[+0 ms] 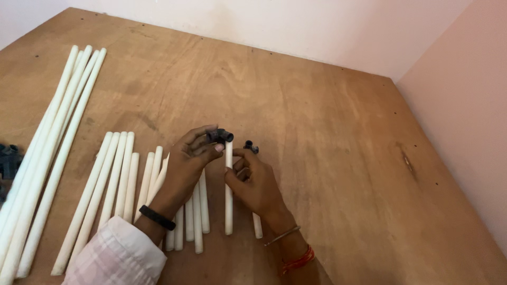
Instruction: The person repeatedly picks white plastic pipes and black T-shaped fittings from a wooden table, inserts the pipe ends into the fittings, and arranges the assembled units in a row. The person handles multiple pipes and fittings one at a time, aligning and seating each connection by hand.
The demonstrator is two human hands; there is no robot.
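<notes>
Left hand (187, 158) pinches a small black plastic pipe fitting (219, 135) onto the top of a short white plastic tube (228, 195). Right hand (253, 182) clasps that tube, above the brown wooden surface (327, 132).

A wooden table (327, 121) carries long white pipes (50, 153) at its left, shorter white pipes (119, 174) beside them, and dark fittings (8, 158) at the left edge.
</notes>
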